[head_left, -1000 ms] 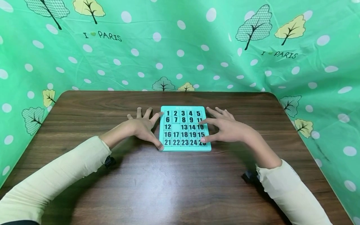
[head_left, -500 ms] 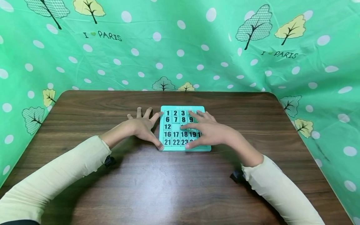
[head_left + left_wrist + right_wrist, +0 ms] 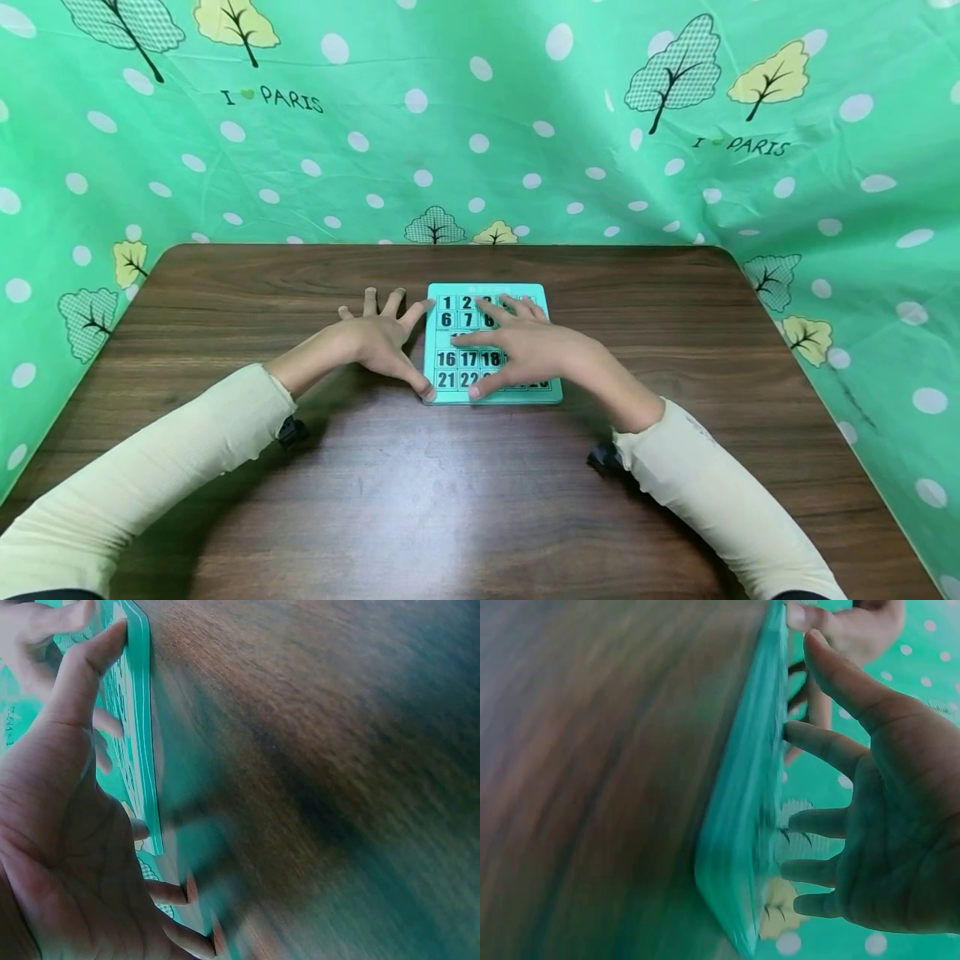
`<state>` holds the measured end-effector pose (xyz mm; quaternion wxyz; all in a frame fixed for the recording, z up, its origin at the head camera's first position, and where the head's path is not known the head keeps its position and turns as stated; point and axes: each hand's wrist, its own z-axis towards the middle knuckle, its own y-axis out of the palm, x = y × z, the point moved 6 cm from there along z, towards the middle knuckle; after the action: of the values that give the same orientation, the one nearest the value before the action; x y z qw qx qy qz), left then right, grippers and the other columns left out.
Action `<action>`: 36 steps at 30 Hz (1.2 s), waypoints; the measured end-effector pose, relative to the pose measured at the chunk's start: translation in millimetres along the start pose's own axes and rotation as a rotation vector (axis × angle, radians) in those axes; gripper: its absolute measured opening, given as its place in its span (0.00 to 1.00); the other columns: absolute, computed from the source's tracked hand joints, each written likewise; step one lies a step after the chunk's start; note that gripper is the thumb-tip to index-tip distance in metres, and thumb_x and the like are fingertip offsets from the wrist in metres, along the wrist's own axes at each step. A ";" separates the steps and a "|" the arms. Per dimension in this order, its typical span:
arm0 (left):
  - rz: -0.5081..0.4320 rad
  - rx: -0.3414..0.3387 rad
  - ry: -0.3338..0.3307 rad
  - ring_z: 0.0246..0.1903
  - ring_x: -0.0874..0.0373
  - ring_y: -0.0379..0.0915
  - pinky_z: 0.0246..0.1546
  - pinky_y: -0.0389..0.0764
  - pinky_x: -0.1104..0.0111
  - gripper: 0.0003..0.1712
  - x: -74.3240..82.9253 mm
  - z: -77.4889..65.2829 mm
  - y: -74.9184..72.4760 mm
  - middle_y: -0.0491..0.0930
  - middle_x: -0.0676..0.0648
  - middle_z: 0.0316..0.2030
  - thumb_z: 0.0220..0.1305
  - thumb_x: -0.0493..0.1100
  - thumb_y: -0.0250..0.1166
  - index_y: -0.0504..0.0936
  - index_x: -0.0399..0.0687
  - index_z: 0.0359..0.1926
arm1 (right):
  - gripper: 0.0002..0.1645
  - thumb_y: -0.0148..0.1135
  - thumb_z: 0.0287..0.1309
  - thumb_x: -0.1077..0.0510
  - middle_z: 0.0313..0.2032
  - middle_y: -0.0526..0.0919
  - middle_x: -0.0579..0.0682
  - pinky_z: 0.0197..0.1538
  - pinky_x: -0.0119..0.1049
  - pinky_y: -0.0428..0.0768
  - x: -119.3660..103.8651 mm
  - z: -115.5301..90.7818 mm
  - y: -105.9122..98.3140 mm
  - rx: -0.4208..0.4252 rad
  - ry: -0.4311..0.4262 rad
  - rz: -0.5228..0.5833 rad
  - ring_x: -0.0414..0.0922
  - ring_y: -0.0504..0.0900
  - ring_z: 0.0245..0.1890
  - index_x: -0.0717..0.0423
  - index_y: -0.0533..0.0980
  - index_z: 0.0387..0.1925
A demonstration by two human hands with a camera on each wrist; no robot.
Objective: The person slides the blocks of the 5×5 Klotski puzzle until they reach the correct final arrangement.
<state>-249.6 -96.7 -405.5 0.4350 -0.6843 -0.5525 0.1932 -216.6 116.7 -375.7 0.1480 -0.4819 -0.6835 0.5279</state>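
A teal number slide puzzle [image 3: 493, 397] lies flat on the table. My left hand [image 3: 382, 342] rests at its left side, fingers spread, with the thumb at the near left corner and the index finger at the upper left edge. Over the puzzle's right half reaches my right hand [image 3: 536, 346], fingers extended. Its index fingertip touches the third row near the left end, where part of a numbered tile shows under it. That hand hides many of the right-hand tiles. In the right wrist view, the index finger [image 3: 829, 746] meets the puzzle's face while the thumb stands off it.
The dark wood table [image 3: 360, 500] extends around the puzzle. A green dotted cloth [image 3: 480, 108] with printed trees hangs behind and at both sides. Dark wrist devices [image 3: 606, 458] show beneath the pale sleeves [image 3: 712, 492].
My right hand has moved left across the puzzle, its index finger going from the right column to the third row's left end. Tile 12 has shifted right. The left hand has stayed put.
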 end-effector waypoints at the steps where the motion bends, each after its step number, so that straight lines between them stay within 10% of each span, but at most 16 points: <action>1: -0.001 0.007 0.006 0.86 0.14 0.18 0.74 0.40 0.09 0.91 0.8 -1.3 -0.5 0.27 0.32 0.92 0.45 0.87 0.79 0.30 0.69 0.94 | 0.51 0.74 0.65 0.23 0.94 0.39 0.57 0.88 0.78 0.37 3.1 -3.2 -1.2 0.002 0.010 0.006 0.71 0.35 0.93 0.22 0.68 0.85; 17: 0.011 0.014 0.008 0.86 0.13 0.19 0.73 0.42 0.08 0.91 -0.9 -2.4 -1.2 0.28 0.31 0.92 0.45 0.88 0.78 0.32 0.68 0.94 | 0.58 0.71 0.65 0.19 0.94 0.33 0.54 0.90 0.74 0.34 -0.4 30.1 -6.3 0.063 0.026 0.002 0.67 0.31 0.93 0.24 0.60 0.89; 24: 0.025 0.024 0.010 0.85 0.10 0.21 0.70 0.42 0.07 0.96 -8.8 11.8 6.4 0.29 0.30 0.92 0.35 0.97 0.74 0.29 0.73 0.93 | 0.53 0.71 0.66 0.20 0.94 0.38 0.55 0.89 0.77 0.39 -4.2 11.9 -3.1 0.020 -0.030 0.011 0.69 0.35 0.93 0.28 0.69 0.86; 36: 0.008 0.015 0.019 0.85 0.13 0.16 0.73 0.38 0.08 0.90 0.6 -2.2 0.1 0.25 0.31 0.92 0.47 0.87 0.79 0.29 0.70 0.94 | 0.51 0.77 0.64 0.26 0.93 0.41 0.63 0.87 0.80 0.35 72.6 -35.1 -14.6 0.157 0.095 0.122 0.74 0.37 0.92 0.39 0.75 0.82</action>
<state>-247.7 -96.9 -404.2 0.4447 -0.6850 -0.5440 0.1927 -234.7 196.4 -371.3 0.1852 -0.5340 -0.6016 0.5644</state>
